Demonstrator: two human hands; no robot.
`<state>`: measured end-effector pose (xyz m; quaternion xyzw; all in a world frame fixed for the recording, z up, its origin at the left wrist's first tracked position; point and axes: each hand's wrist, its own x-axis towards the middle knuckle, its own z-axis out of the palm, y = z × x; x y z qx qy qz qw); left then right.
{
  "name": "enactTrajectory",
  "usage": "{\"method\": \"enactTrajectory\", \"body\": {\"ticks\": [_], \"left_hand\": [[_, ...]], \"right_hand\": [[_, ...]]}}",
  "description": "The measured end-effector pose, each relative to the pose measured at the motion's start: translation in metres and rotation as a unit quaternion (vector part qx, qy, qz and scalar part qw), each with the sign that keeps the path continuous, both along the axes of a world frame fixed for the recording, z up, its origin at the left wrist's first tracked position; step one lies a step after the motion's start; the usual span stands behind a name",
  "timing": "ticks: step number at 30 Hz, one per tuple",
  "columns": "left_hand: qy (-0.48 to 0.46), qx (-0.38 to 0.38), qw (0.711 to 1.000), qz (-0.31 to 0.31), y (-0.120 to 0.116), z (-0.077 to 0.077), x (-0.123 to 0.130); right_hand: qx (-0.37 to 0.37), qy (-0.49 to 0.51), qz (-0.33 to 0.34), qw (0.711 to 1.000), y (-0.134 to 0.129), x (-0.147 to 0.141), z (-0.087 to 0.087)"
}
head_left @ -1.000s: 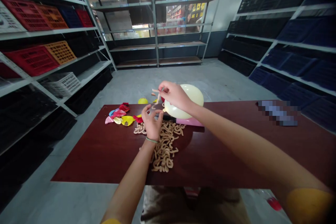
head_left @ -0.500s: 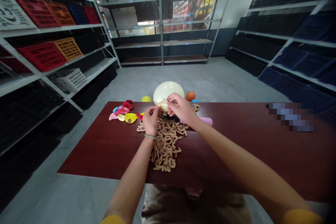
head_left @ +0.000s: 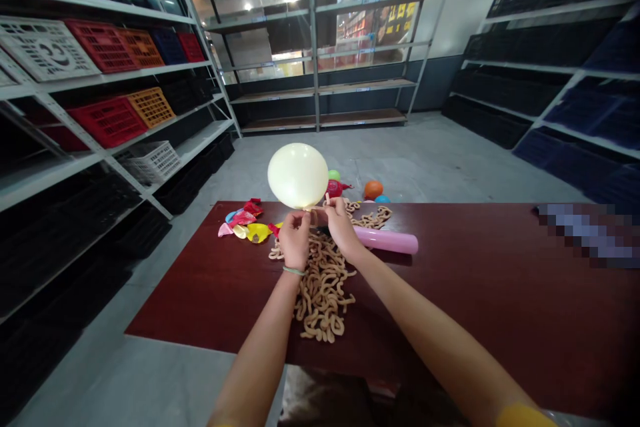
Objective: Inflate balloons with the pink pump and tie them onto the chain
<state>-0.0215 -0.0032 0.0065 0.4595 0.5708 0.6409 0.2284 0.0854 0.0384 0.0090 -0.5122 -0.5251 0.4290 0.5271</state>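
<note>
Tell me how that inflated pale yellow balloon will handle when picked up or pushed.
The pale yellow balloon looks taut and round, so it will probably feel light for its size and springy. Its thin skin looks fragile against anything sharp. Set on the dark red table, it would likely roll away easily, having no flat side.

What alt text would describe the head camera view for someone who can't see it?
A left hand and right hand pinch the neck of a pale yellow balloon above a dark red table. A heap of tan curls and a pink tube balloon lie on it, with metal shelves behind.
</note>
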Motion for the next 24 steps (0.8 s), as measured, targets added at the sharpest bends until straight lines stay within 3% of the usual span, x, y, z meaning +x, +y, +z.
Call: {"method": "enactTrajectory", "body": {"ticks": [7,12,15,24], "left_hand": [[0.074,-0.037,0.996,0.019,0.006,-0.007,-0.01],[-0.099,-0.087,0.991,-0.025,0.011,-0.007,-0.012],[-0.163,-0.114,0.979,-0.032,0.012,-0.006,-0.013],[-0.06,-0.081,0.992,-0.075,0.007,-0.005,-0.011]], "right_hand": [[-0.004,0.134,0.036,0.99,0.002,-0.019,0.0],[0.139,0.03,0.015,0.99,0.006,-0.011,0.012],[0.159,-0.016,0.029,0.987,0.008,-0.005,0.017],[0.157,-0.048,0.109,0.98,0.023,0.017,0.016]]}}
